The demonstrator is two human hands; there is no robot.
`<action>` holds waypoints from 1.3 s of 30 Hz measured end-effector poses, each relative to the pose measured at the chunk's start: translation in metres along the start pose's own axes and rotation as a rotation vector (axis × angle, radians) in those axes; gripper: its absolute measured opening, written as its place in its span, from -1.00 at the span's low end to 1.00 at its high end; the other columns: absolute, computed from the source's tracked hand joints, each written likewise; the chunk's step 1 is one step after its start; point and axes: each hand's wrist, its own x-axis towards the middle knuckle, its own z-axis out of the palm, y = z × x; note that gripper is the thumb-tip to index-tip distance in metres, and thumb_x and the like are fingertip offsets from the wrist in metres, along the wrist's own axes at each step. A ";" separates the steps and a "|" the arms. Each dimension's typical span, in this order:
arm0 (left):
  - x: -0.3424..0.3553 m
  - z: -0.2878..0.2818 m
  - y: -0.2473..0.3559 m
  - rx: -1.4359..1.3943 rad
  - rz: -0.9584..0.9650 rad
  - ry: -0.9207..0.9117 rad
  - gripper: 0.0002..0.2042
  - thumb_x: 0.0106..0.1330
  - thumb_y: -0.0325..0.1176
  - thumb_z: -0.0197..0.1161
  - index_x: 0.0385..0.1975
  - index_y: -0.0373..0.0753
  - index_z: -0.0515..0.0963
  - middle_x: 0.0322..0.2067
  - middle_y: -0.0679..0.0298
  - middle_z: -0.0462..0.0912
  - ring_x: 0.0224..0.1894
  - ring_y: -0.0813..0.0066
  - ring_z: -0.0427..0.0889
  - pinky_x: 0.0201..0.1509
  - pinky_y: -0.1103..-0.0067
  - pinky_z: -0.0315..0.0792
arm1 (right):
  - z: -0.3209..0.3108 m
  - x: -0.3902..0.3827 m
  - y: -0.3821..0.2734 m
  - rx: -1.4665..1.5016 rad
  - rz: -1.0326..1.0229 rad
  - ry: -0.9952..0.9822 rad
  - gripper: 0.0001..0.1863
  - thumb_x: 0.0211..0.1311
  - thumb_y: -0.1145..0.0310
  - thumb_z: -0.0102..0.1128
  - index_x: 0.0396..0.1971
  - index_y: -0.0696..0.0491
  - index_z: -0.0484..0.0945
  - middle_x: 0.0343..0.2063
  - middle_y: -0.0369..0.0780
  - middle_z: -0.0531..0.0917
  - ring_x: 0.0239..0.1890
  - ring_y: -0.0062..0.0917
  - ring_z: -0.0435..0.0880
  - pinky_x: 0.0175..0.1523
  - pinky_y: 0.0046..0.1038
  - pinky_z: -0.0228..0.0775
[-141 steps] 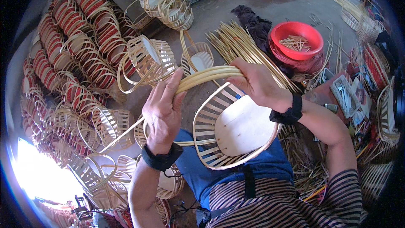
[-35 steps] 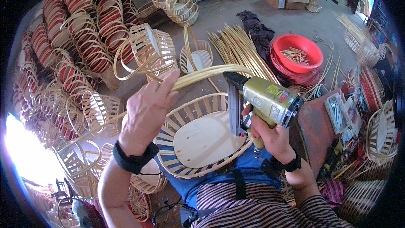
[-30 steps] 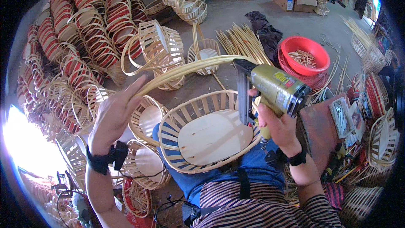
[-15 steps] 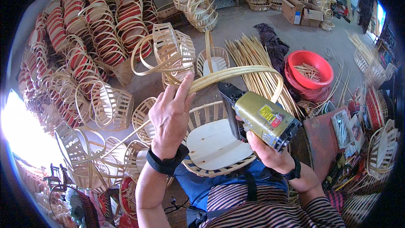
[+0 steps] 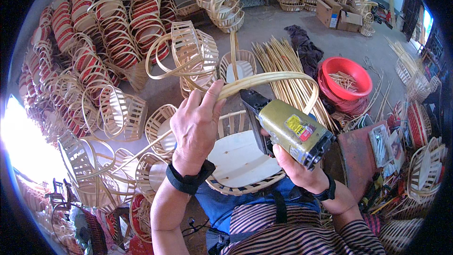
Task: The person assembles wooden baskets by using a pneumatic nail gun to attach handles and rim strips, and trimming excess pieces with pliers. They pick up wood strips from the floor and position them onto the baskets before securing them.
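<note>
My left fingers pinch arched cane handle; right fingers wrap nail gun just below. Basket on my lap: base, slats, rim in place; handle apparently not yet fully fixed, dipping behind gun at right

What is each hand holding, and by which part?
The left hand holds the bent cane strips on the left of their arch; the right hand holds the green nail gun by its mostly hidden grip.
</note>
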 end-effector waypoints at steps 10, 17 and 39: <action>0.024 -0.022 0.007 -0.061 0.035 0.030 -0.74 0.00 -0.31 0.11 -0.26 -0.11 0.42 -0.62 0.28 0.39 -0.55 0.37 0.44 -0.54 0.52 0.29 | 0.016 0.044 0.023 -0.022 0.065 -0.645 -0.60 -0.22 0.46 0.04 -0.26 0.18 0.27 -0.58 -0.01 0.48 -0.48 -0.15 0.48 -0.37 -0.26 0.30; 0.020 -0.022 0.011 -0.102 0.018 0.015 -0.72 -0.02 -0.32 0.13 -0.25 -0.12 0.40 -0.64 0.29 0.38 -0.58 0.38 0.43 -0.56 0.53 0.29 | 0.071 0.010 0.075 -0.337 -0.025 -0.910 -0.64 -0.21 0.50 0.01 -0.32 0.30 0.23 -0.59 0.03 0.46 -0.53 -0.21 0.49 -0.45 -0.32 0.33; -0.027 -0.005 -0.022 -0.309 -0.289 0.146 -0.70 0.10 -0.37 0.03 -0.12 -0.12 0.37 -0.54 0.20 0.47 -0.60 0.38 0.45 -0.51 0.58 0.34 | 0.017 0.162 0.000 -0.452 -0.625 -0.143 -0.58 -0.08 0.05 -0.01 -0.35 0.10 0.44 -0.72 -0.19 0.47 -0.64 -0.39 0.50 -0.63 -0.44 0.28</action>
